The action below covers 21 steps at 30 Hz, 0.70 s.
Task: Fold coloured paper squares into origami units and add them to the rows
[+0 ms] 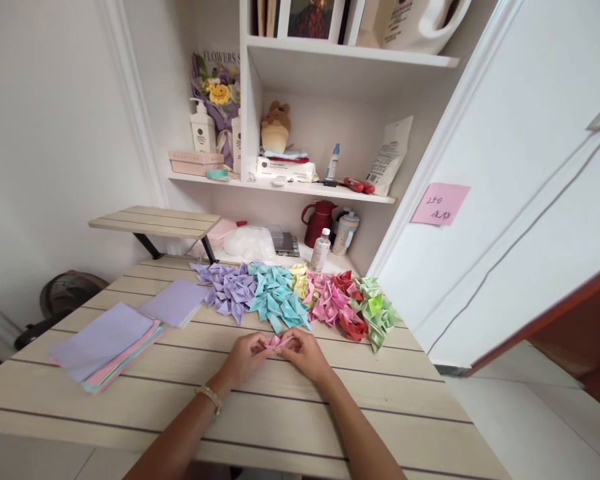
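A small pink folded paper [276, 342] is pinched between my two hands above the middle of the table. My left hand [245, 357] holds its left end with closed fingers; a beaded bracelet circles that wrist. On the right end, my right hand [306, 351] grips with thumb and fingers. Just beyond my hands lie heaps of folded paper shapes: purple [230, 290], blue [279, 297], yellow [299, 280], pink [327, 298], red [353, 327] and green [377, 313]. How the held paper is folded underneath is hidden by my fingers.
Flat paper sheets lie at the left in two stacks, a nearer one [103, 340] and a farther one [175, 301]. A small raised stand [155, 221] rises at the back left. Behind the heaps stand a clear bottle [321, 251] and a red jug [319, 225] below white shelves [325, 190].
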Tool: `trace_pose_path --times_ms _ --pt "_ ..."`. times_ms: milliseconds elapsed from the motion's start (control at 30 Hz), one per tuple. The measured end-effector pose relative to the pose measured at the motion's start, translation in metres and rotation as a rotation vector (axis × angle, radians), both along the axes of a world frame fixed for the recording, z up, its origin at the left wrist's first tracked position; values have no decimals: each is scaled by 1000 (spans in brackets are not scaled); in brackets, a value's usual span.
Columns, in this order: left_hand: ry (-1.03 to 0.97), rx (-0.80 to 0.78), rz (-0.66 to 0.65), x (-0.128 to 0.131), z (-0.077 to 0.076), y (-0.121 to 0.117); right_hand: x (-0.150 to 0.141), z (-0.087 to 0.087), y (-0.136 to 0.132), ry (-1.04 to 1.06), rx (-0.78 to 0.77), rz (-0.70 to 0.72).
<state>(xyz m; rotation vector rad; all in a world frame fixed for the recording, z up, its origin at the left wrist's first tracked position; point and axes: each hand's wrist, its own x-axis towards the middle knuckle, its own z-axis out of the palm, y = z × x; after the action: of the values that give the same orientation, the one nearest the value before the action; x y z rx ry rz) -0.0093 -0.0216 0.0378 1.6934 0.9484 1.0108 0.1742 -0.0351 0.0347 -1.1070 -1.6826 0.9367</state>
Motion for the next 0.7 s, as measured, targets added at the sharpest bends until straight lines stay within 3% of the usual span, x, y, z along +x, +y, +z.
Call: trace_pose_path --times_ms 400,700 --pt "34 29 -30 -1 -2 3 1 7 -1 -71 117 95" --pt "11 104 -82 -4 -2 5 1 7 0 -64 145 51"
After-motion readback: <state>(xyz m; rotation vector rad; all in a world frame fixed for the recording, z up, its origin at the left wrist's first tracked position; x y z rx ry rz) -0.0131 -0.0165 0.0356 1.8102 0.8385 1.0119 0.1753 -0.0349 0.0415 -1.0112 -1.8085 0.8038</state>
